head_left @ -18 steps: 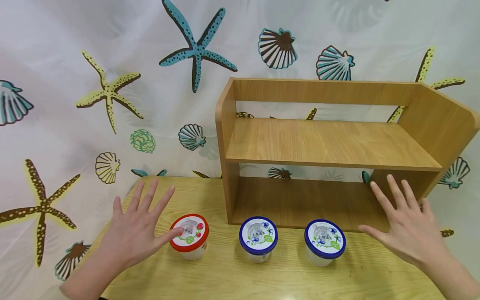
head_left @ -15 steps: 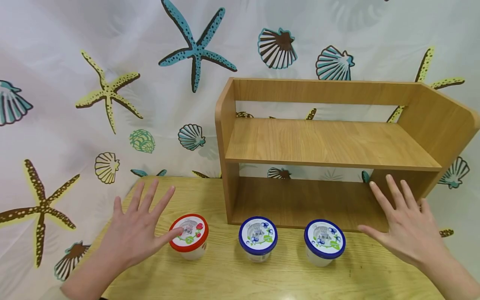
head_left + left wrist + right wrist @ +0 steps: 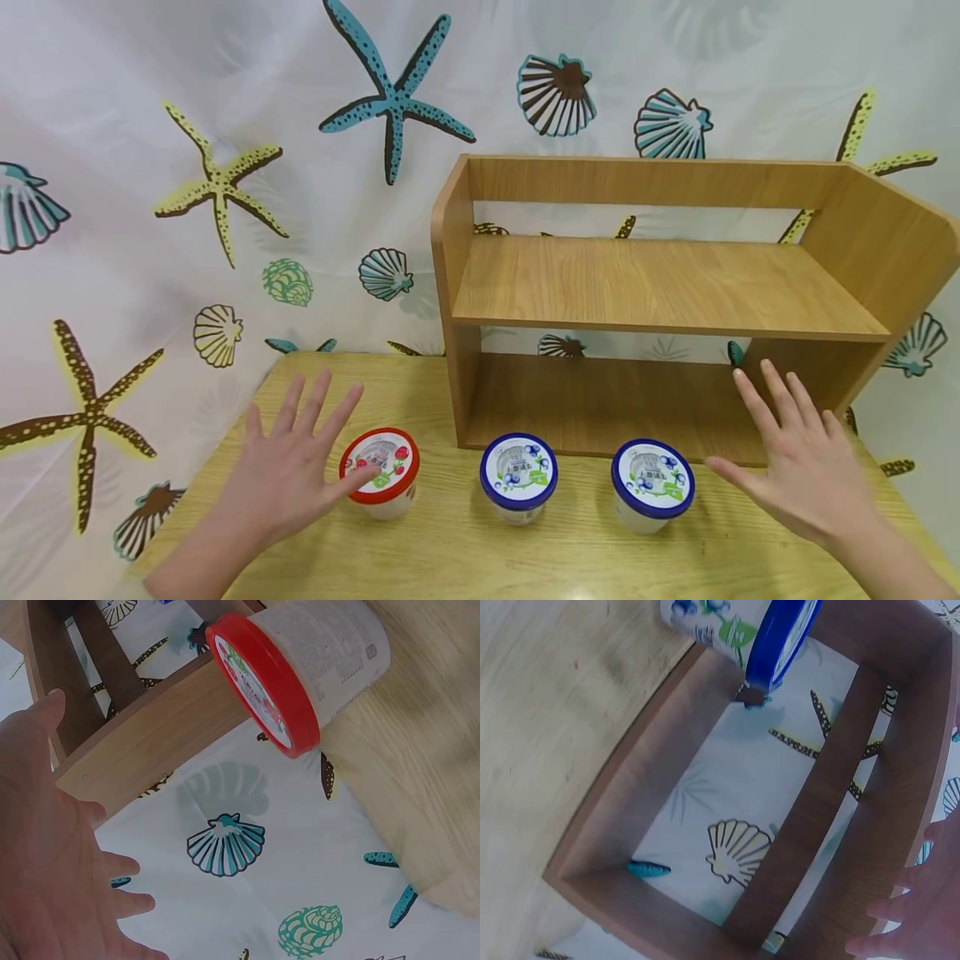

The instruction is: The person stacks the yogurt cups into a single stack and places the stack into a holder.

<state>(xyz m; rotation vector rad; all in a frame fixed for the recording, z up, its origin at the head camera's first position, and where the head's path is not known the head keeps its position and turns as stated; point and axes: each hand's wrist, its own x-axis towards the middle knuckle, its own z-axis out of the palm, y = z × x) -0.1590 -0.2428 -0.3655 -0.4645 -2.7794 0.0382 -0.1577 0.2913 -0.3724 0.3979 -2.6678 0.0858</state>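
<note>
In the head view my left hand [image 3: 288, 471] is spread with straight fingers and holds nothing. Its thumb overlaps the lid of a red-lidded tub [image 3: 381, 473] with a strawberry picture. The left wrist view shows that red-lidded tub [image 3: 300, 667] apart from the hand [image 3: 52, 855]. On the right, my right hand [image 3: 806, 471] is also spread, nothing in it, in front of the shelf's right end. Nearest to it is a blue-lidded tub [image 3: 652, 479] with blueberries on the lid. A second blue-lidded tub [image 3: 518, 473] stands in the middle, upright like the others.
A two-tier wooden shelf [image 3: 667, 283] stands behind the tubs at the back right, with bare boards. The tubs are in a row on the wooden table [image 3: 540, 558]. A white curtain [image 3: 315, 217] printed with starfish and shells hangs behind.
My left hand has shifted slightly right and toward me. My right hand has moved a little left and down in the view. The tubs stay where they were.
</note>
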